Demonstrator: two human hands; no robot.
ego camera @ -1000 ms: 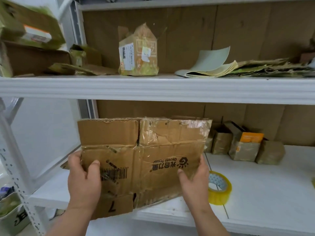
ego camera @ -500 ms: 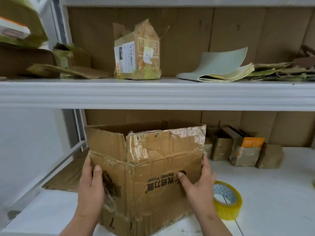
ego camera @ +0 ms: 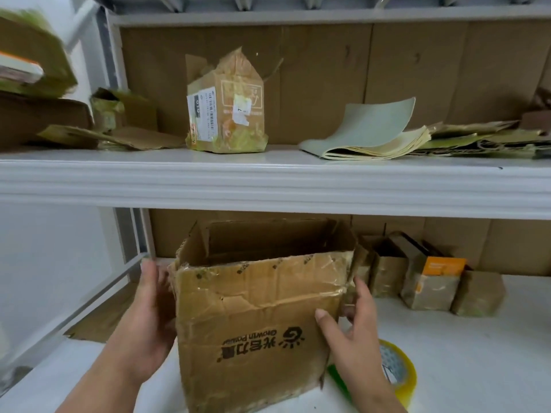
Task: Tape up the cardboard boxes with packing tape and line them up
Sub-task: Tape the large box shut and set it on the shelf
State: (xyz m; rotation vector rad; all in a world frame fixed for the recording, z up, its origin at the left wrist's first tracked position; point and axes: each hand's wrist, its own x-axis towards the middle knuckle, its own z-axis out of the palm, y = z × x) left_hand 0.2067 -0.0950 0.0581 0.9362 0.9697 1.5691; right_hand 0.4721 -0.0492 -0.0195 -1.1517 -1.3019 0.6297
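Note:
A worn brown cardboard box (ego camera: 253,329) with upside-down black print stands on the white lower shelf (ego camera: 465,362), squared up, its top flaps open. My left hand (ego camera: 149,320) presses flat against its left side. My right hand (ego camera: 354,341) grips its right front corner, thumb on the front face. A roll of yellowish packing tape (ego camera: 399,371) lies on the shelf just right of the box, partly hidden behind my right hand. Three small taped boxes (ego camera: 429,290) stand in a row at the back right of the lower shelf.
The upper shelf (ego camera: 268,180) holds a torn labelled box (ego camera: 226,108), flattened cardboard (ego camera: 119,138) at the left and a curled stack of paper sheets (ego camera: 372,135) at the right. A flat cardboard piece (ego camera: 101,317) lies on the lower shelf at the left.
The box was a flat folded sheet one second ago; it has been opened into a squared-up box and stands on the shelf. Both hands shifted to its sides.

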